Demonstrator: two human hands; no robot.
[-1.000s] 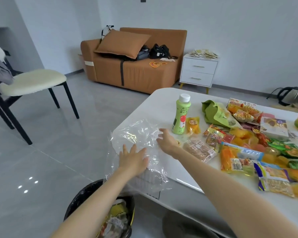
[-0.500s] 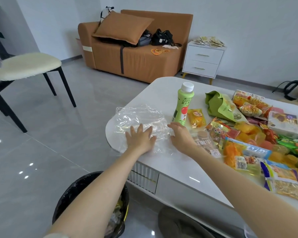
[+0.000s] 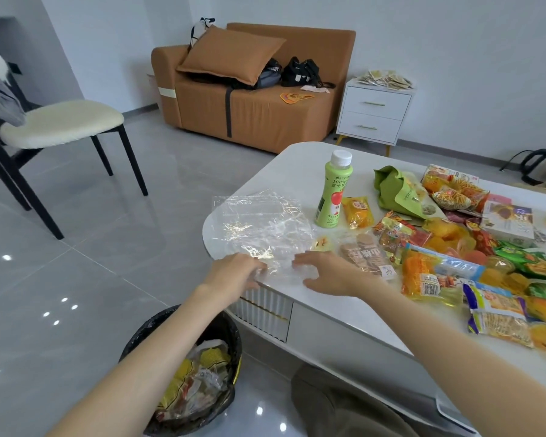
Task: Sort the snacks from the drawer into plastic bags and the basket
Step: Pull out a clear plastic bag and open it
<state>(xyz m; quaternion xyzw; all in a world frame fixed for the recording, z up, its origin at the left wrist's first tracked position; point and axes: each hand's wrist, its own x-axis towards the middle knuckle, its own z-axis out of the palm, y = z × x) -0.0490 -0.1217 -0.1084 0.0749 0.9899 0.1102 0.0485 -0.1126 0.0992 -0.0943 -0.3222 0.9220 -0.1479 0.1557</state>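
Observation:
A clear plastic bag (image 3: 259,222) lies flat and crumpled on the left end of the white table (image 3: 297,171). My left hand (image 3: 234,274) is at the bag's near edge by the table rim, its fingers pinched on the plastic. My right hand (image 3: 325,272) rests at the bag's near right corner with its fingers spread and nothing in it. Right of the bag stand a green drink bottle (image 3: 333,193), a small yellow sweet (image 3: 322,244) and a biscuit packet (image 3: 364,252). Several snack packets (image 3: 454,234) cover the table's right half.
A black bin (image 3: 202,373) with wrappers in it stands on the floor under my left arm. The table's ribbed drawer front (image 3: 262,307) is shut. A chair (image 3: 60,124), an orange sofa (image 3: 259,115) and a white nightstand (image 3: 372,115) are farther off.
The bag, which hung partly over the table edge, now lies flat on the table. Both hands have slid back to its near edge, and the left one has closed on the plastic.

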